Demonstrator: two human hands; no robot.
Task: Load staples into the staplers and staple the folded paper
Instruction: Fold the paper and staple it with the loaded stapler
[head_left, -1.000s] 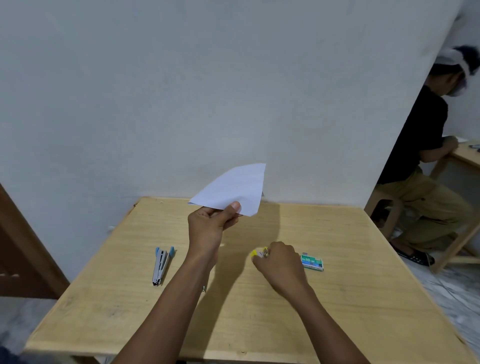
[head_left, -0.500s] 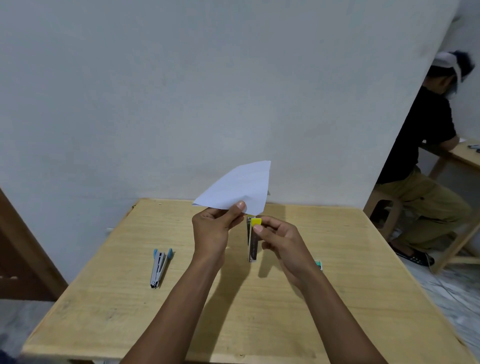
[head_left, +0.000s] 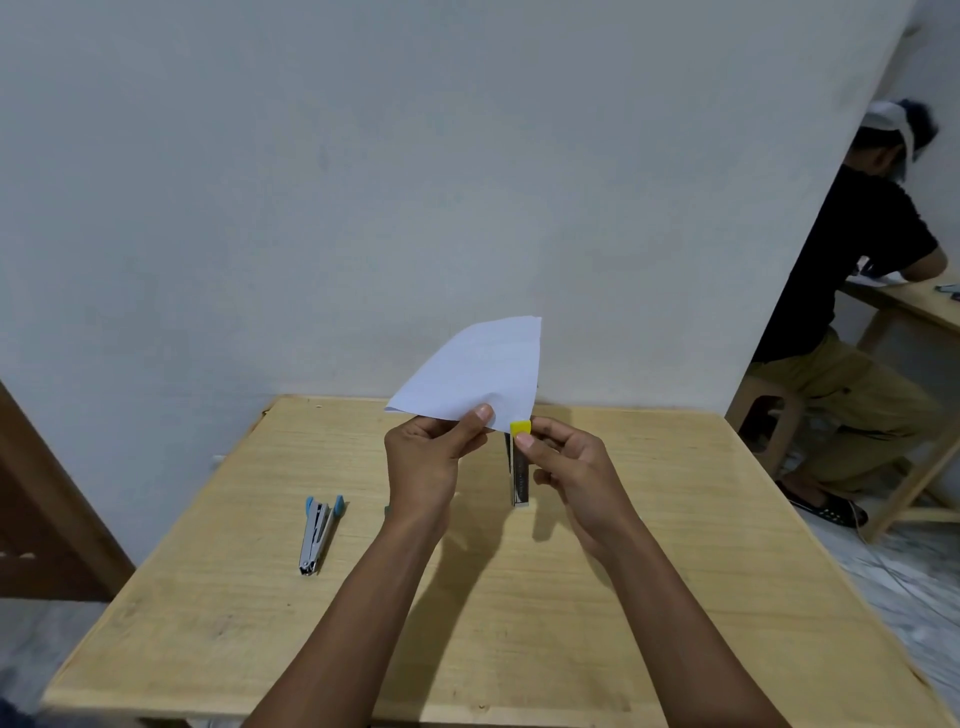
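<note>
- The left hand (head_left: 423, 457) holds the paper (head_left: 475, 376) up over the table (head_left: 519, 597), thumb on top pinching its near edge. The sheet fans up and away, so the lower right corner is left free. I'd say that is the corner meant for the staple.
- The right hand (head_left: 569, 467) grips the yellow stapler (head_left: 519, 467) upright, its yellow tip at the top and just touching the paper's lower right corner. The thumb sits near that tip and the fingers wrap the far side. To me that looks like a squeezing grip, ready to press.
- Whether the paper is already between the stapler's arms, I cannot tell; the corner and the yellow tip overlap from here.
- Holding both off the table makes sense: neither hand needs to let go, and the paper's edge can be steered straight into the mouth.
- The blue stapler (head_left: 318, 532) lies flat on the table to the left, well apart from both hands, splayed open at its blue ends. I'd guess it is waiting its turn.
- A small green bit peeks out beside the left wrist; too hidden to name.
- Another person (head_left: 857, 312) sits at a separate desk off to the right, taking no part in this.
</note>
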